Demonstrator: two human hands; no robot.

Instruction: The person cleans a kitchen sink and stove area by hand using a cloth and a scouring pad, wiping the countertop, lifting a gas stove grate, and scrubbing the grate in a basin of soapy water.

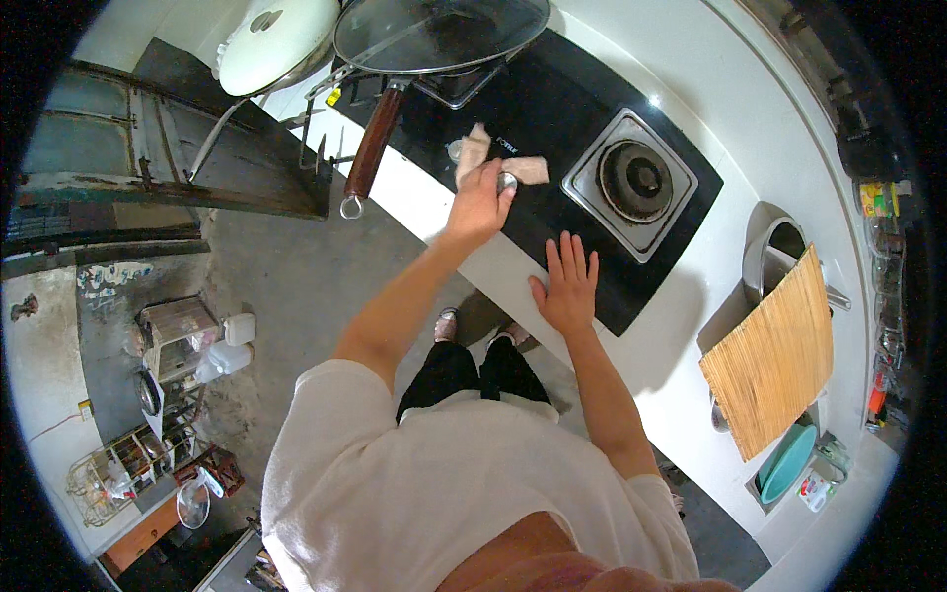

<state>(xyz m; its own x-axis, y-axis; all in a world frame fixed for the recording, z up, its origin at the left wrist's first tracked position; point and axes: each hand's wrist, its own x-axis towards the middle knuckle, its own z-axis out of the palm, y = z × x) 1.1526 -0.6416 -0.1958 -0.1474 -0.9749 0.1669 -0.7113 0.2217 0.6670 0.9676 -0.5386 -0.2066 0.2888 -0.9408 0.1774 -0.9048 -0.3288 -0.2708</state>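
Observation:
My left hand (pixel 479 206) grips a pale pink cloth (pixel 527 170) on a black glass gas cooktop (pixel 540 96). Two ends of the cloth stick out past my fingers, and the rest is hidden under them. A round metal control knob (pixel 507 182) shows right by my thumb. Another knob (pixel 454 151) sits beside the cloth's far left end. Flat on the cooktop's front edge lies my right hand (pixel 570 285), fingers spread and holding nothing. The right burner (pixel 638 181), with its square metal drip tray, is just beyond my right fingertips.
A glass-lidded pan (pixel 444 29) covers the left burner, its wooden handle (pixel 375 144) jutting over the counter edge. Farther left stands a pot with a white lid (pixel 277 44). At right are a wooden board (pixel 773 362), a metal pot (pixel 777 255) and a teal basin (pixel 788 462).

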